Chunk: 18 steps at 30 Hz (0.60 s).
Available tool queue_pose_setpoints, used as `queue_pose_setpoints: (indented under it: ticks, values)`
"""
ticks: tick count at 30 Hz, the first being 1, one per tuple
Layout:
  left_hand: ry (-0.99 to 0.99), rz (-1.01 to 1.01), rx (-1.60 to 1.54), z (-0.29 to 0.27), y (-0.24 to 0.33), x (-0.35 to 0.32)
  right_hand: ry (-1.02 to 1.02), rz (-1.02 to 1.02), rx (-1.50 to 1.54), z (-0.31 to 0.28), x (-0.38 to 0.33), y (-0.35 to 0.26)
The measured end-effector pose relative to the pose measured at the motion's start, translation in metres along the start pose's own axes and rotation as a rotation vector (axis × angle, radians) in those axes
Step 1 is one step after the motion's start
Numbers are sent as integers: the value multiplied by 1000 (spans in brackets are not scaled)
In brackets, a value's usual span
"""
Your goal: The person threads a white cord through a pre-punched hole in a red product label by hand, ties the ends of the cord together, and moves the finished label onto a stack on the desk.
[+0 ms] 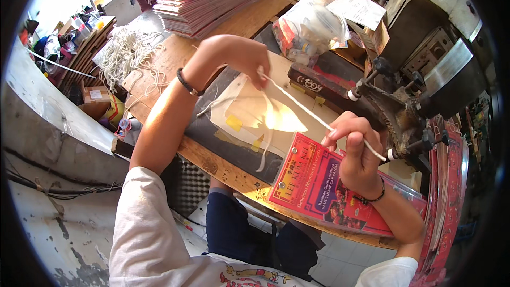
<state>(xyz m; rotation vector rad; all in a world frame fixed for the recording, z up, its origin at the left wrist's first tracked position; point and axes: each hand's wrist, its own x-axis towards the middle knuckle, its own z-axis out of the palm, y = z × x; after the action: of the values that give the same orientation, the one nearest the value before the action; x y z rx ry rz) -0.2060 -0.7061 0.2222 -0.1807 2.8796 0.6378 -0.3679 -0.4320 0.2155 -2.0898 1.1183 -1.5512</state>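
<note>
The person stands at a wooden workbench (223, 167) and holds a white cord (297, 103) tight between two hands. The left hand (241, 58) is up over the bench, fingers bent and closed on one end of the cord. The right hand (357, 146) is lower and nearer the body, and it pinches the other end between thumb and fingers. The cord runs in a straight slanted line from one hand to the other, up in the air, above a pale sheet (249, 114) that lies on a dark mat (212, 133).

Just under the right hand lies a flat red printed card (324, 186), and part of it sticks out over the front edge of the bench. Beside it, on the right, stands a dark metal press machine (419, 90) with knobs and levers. More red cards stand on edge at the far right (449, 180).

Farther back there is a tall stack of flat cards (218, 0), a loose heap of white cords (125, 56) and a clear plastic bag (308, 26) with small things inside.

It looks like the step in hand is getting one cord ready — pulled straight and held at both ends — for the red card. I think the next move needs a steady pinch and a careful aim, since the cord end is thin and floppy. Whether the card has a hole for it, I cannot tell from here.
</note>
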Motion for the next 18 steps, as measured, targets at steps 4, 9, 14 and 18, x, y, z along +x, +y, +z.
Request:
queue_pose_setpoints:
  ticks: [4,9,14,18]
  values:
    - [181,-477,305,-18,-39,-44,-17,-202,-177,2,11,-2]
    - [389,-435,399,-22,-17,-52,-21,-44,-160,-3,2,-4]
    - [362,419,-345,-6,64,-5,44,139,-172,5,5,1]
    - [230,562,-486,19,76,12,22,54,-211,9,13,2]
